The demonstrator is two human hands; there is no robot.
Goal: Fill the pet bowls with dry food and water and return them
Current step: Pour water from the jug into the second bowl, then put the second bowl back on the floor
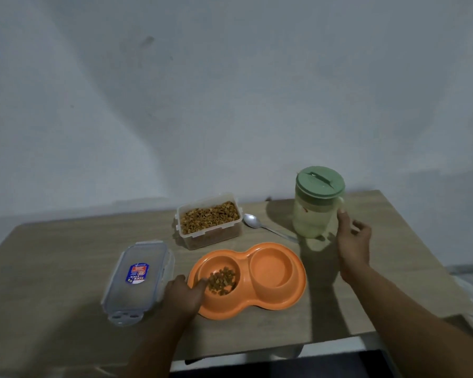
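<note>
Nearest the front edge of the table (66, 268), the left hand (185, 294) rests on the left rim of the orange double bowl (292, 293), fingers curled loosely over the lip and gripping nothing else. The bowl's left well holds a small heap of dry food (222, 279); the right well (271, 268) looks dry, so water is the step likely in hand. If that steadying hand presses down on the rim, the light bowl could tip and scatter kibble.

To the left lies the clear lid (138, 281), flat, well apart from the bowl.

Further back, the right hand (352, 241) is half open, thumb touching the handle side of the green-lidded jug (316, 208); no grip has closed yet. A weak hold could let it swing into the spoon (268, 228) just beside it, or splash water into the food or the open food container (209, 221) near the back edge.
</note>
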